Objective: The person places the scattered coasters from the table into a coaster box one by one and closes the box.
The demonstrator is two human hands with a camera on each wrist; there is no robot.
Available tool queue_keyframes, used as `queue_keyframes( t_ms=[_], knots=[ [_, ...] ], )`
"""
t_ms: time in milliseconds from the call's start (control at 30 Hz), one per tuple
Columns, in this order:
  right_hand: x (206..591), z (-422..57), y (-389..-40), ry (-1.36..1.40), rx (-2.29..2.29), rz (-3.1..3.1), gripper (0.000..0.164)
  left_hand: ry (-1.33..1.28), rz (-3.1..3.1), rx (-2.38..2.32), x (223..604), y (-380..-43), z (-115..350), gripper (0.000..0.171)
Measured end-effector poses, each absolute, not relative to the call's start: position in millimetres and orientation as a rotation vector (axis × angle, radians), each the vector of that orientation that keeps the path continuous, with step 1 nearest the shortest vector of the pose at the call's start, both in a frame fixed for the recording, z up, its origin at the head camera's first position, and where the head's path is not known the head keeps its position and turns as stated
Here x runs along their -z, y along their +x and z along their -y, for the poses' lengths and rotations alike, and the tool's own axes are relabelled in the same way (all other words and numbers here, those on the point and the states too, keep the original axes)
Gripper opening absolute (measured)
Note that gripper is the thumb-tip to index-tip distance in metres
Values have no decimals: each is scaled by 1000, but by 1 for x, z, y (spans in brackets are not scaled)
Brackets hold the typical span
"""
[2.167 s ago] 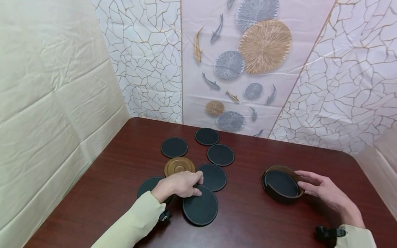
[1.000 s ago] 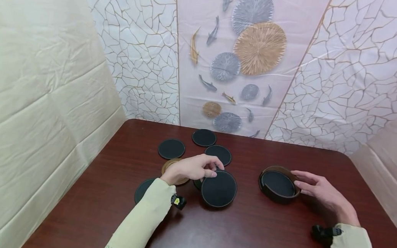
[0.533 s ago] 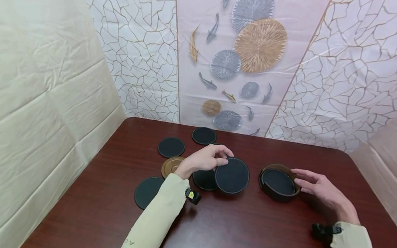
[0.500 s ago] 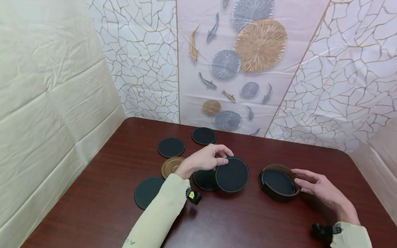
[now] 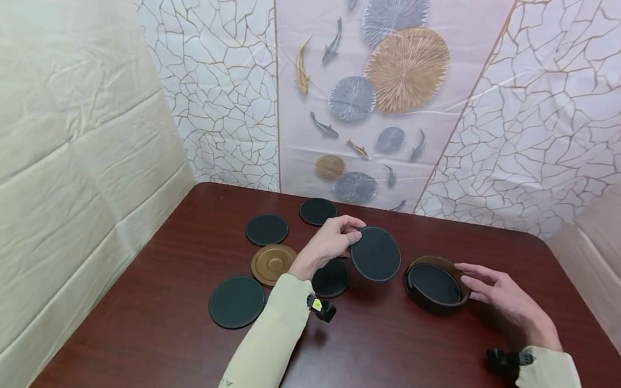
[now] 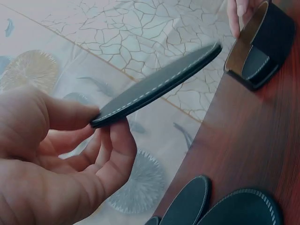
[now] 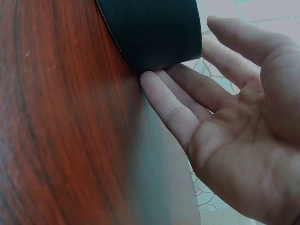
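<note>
Your left hand (image 5: 334, 241) pinches a coaster (image 5: 375, 254) between thumb and fingers, holding it tilted above the bench (image 5: 386, 355), just right of the fingertips. The coaster is a thin, round, dark disc with a smooth face and pale stitching along its edge. Your right hand (image 5: 503, 294) grasps nothing; its fingers reach out loosely and touch a round holder (image 5: 432, 305) just to their left, dark outside and brown inside, containing a second coaster (image 5: 434, 284). A ridged brown disc (image 5: 273, 265) and other dark coasters (image 5: 237, 302) lie around your left hand.
</note>
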State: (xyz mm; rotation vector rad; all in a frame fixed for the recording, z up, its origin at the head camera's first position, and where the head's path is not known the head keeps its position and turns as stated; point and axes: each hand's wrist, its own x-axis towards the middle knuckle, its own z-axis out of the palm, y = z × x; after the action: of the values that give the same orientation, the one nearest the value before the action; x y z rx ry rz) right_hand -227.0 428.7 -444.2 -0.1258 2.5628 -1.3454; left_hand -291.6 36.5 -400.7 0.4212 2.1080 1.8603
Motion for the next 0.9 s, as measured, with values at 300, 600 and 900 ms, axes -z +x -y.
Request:
queue_keyframes(
  t_ms=[300,600,900],
  knots=[
    [443,-428,-226,-124,1347,-2567,60,166,-1966,-2086,411,-297,-58,30],
    [440,-431,-226,-143,1300,-2599,59,99,-1912,-2219,412,-293,-82,27],
    [442,-428,-227,-124,1302,-2573,63,7,-1792,-2337,424,-290,-106,21]
  ],
)
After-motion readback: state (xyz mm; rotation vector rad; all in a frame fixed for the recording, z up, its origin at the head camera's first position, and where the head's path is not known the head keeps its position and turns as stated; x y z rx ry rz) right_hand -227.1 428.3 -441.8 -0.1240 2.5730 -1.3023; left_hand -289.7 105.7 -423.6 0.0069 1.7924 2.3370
